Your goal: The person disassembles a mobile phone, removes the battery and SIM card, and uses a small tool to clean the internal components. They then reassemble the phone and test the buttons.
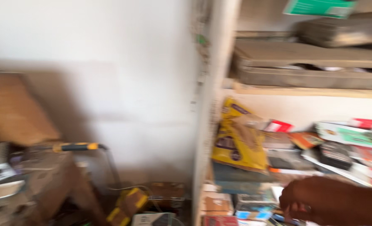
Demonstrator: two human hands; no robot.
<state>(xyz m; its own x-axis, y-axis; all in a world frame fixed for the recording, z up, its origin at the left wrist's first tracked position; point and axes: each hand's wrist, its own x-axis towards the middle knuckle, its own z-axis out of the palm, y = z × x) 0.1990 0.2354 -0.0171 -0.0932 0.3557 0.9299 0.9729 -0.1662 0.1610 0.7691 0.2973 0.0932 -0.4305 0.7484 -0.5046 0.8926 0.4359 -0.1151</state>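
Only one hand shows, blurred: the right hand (297,201), coming in from the lower right with its forearm, low in front of the shelf unit (209,109). Fingers curl inward toward the palm, loosely bent; motion blur hides whether they grip anything, cannot tell. The left hand is out of frame.

Nearest to the hand, just left of it on the lower shelf level, sits a pile of small boxes (253,209) in blue, white and red. Above that pile, leaning against the shelf unit's white upright, is a yellow bag (238,142) with purple patches, resting on a dark flat box. Right of the bag, on the same shelf, lies a messy heap of flat cartons (341,146) in red, green and white.

On the shelf board above, flat grey-brown trays (307,65) are stacked, a green card (320,7) at the top edge.

Left of the shelf unit: white wall, a brown cardboard box (14,109), a tool with a yellow-black handle (75,146), and yellow-brown items on the floor.
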